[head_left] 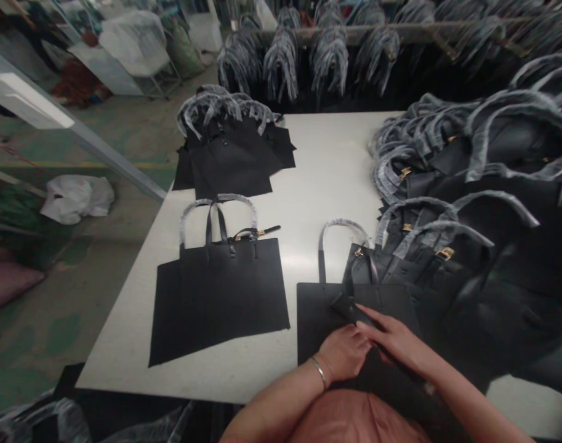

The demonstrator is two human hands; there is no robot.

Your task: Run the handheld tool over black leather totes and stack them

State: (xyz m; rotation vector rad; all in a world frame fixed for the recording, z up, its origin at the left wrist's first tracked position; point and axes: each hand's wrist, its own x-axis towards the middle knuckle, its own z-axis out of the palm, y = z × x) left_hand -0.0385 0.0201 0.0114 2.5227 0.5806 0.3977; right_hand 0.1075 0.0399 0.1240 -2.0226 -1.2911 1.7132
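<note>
Over a black bag panel (315, 307) at the table's front, both hands are close together at a black leather strap (348, 306). My right hand (394, 338) is closed round the strap, thumb on top, with the strap's wide end sticking out past the fingers. My left hand (348, 354), with a bracelet at its wrist, has its fingers curled in against the same strap; its fingertips are partly hidden. A plastic-wrapped handle (343, 223) rises from the panel. To the left lies another black bag panel (220, 301) with wrapped handles and a small gold buckle.
On the right is a big heap of black bag pieces (506, 264) with wrapped handles and gold clasps. A smaller stack (229, 160) lies at the back left of the white table (327, 166). Behind hang rows of wrapped handles (329, 61). A metal post (119, 157) stands left.
</note>
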